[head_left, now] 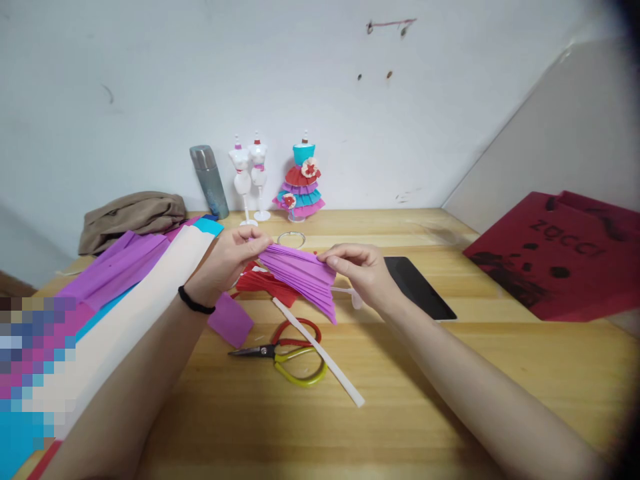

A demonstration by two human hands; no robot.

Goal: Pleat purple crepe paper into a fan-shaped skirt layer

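Between my two hands stretches a pleated strip of purple crepe paper point(300, 272), its folds fanning out toward the lower right. My left hand point(245, 248) pinches its gathered left end. The upper right edge is held between the thumb and fingers of my right hand point(357, 267). Beneath it lies pleated red crepe paper point(267, 283), partly covered. A purple paper piece point(231, 320) rests below my left hand. Scissors point(280, 351) with one red and one yellow handle lie on the table, and a narrow white strip point(320, 353) crosses the handles.
Crepe paper sheets point(145, 287) are piled at the left by a brown cloth point(133, 217). Along the wall stand a flask point(210, 183), two bare dress forms point(243, 181) and a dressed form point(300, 183). A black tablet point(420, 287) and red bag point(560, 257) are at right.
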